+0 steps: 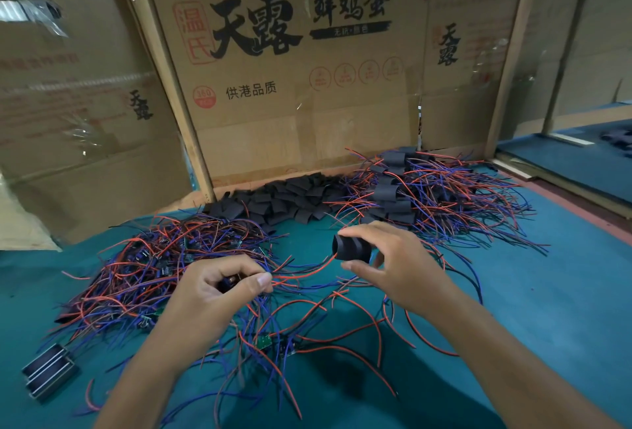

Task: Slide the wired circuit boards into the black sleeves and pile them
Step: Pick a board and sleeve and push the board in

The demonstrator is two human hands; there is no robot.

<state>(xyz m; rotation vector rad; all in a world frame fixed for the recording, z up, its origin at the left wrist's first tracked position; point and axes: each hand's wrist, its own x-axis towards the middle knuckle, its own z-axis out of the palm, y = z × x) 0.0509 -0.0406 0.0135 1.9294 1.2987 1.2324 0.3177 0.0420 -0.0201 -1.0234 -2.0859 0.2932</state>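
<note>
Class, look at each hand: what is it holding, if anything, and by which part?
The right hand pinches a black sleeve by its right end. The left hand grips a wired board by its body, mostly hidden.

We list: left hand pinching a wired board, its red and blue wires running right; right hand holding a black sleeve, open end facing left. Loose wired boards heaped near left; empty sleeves far centre; sleeved pile far right; green table; cardboard wall behind.
</note>
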